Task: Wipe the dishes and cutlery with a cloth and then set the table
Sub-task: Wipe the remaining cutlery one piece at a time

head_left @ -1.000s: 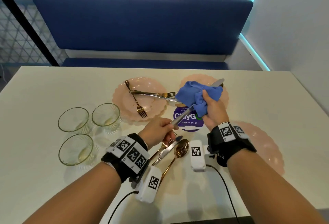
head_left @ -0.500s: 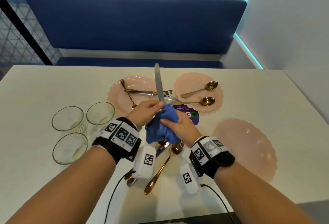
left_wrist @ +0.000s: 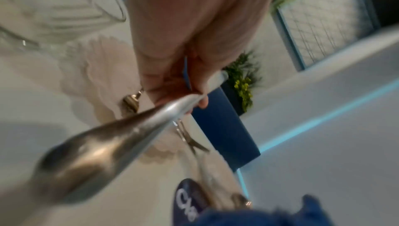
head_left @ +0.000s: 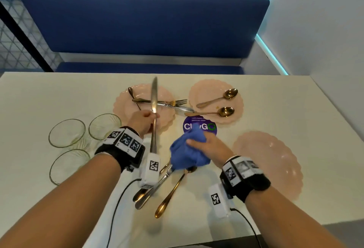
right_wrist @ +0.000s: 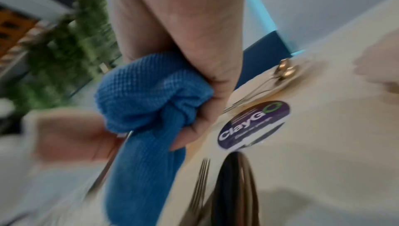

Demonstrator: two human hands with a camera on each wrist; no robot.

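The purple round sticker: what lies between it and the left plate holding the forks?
In the head view, a silver knife lies between the sticker and that plate.

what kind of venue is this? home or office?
Probably an office pantry or canteen booth, not a home. Cues: a blue padded bench fixed along the white table, a round sticker on the tabletop reading "Let's keep our pantries clean", and a cyan light strip on the wall.

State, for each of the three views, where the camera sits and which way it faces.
Head: worn on the head, facing forward and down at the table; both forearms show.
Left wrist: along the left hand gripping the knife.
Right wrist: along the right hand gripping the blue cloth.
Shared: the purple sticker.
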